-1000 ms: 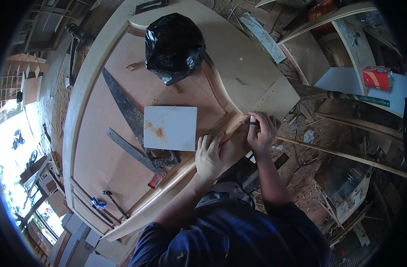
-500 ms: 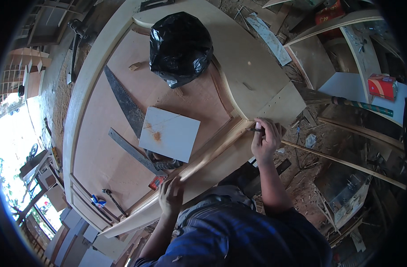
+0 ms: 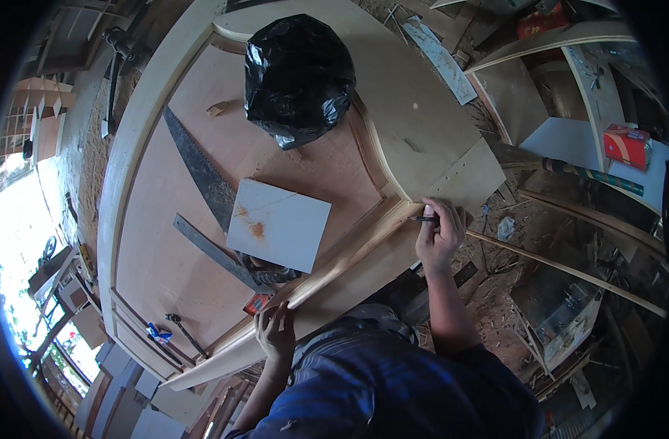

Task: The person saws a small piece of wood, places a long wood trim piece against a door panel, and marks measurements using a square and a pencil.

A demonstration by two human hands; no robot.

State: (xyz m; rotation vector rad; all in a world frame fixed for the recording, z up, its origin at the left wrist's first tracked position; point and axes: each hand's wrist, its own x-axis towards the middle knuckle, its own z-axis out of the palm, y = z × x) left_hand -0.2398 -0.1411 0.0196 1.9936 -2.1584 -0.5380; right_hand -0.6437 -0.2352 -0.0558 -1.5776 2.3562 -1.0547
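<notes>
My right hand [image 3: 440, 230] pinches a dark pencil [image 3: 424, 218] at the inner corner of a curved pale plywood frame [image 3: 444, 146]. My left hand [image 3: 276, 333] grips the long wooden moulding [image 3: 349, 263] with bent fingers, lower down along its length. Inside the frame lie a handsaw [image 3: 203, 168], a flat metal bar [image 3: 214, 252] and a white square board [image 3: 276, 223] with a rusty-brown stain, covering part of the saw. A black plastic bag [image 3: 298, 77] rests at the top. A small red packet [image 3: 258, 301] sits by my left hand.
A rod tool [image 3: 184, 336] and blue-and-white item [image 3: 159, 333] lie at lower left. Right of the workpiece are open plywood shelves [image 3: 591, 102] with a red box [image 3: 626, 146], long battens [image 3: 569, 271] and scrap on the dusty floor [image 3: 481, 314]. A bright opening [image 3: 9, 249] is at far left.
My left hand has slid down and left along the moulding, away from the white board, which appears more tilted. My right hand stays at the corner with the pencil.
</notes>
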